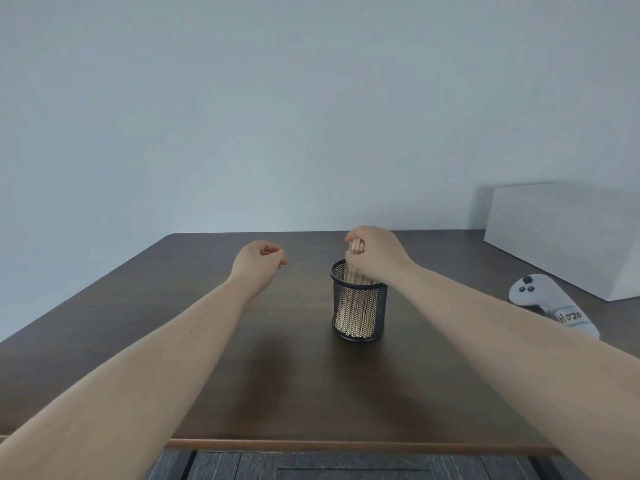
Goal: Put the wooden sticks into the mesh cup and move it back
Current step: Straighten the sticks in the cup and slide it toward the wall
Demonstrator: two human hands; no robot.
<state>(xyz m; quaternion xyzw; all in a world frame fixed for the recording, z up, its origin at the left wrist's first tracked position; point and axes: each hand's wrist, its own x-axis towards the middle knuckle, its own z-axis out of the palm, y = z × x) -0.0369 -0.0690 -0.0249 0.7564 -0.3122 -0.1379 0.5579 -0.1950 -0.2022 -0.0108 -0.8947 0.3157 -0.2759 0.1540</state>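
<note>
Black wire mesh forms the cup (359, 303), a round upright cylinder with a solid rim, and we take it as our landmark on the dark brown wood-grain table (207, 375). Inside it stand the wooden sticks (354, 308), pale, flat and smooth, packed upright so their lengths show through the mesh; their tops rise above the rim.

Our right hand (375, 256) sits directly over the cup, fingers curled tight around the top ends of the sticks, the heel of the hand just above the rim on its right side. The grip is closed on the bundle; rounded stick ends peek out beside the thumb.

Our left hand (258, 263) hangs in the air to the left of the cup, well apart from it, loosely curled with fingertips drawn toward the thumb and holding nothing.

To the right of the cup, near the table's edge, lies a white plastic controller (540, 296) with dark buttons and a handwritten label. Behind it rests a plain white box (568, 237) with matte, flat faces.
</note>
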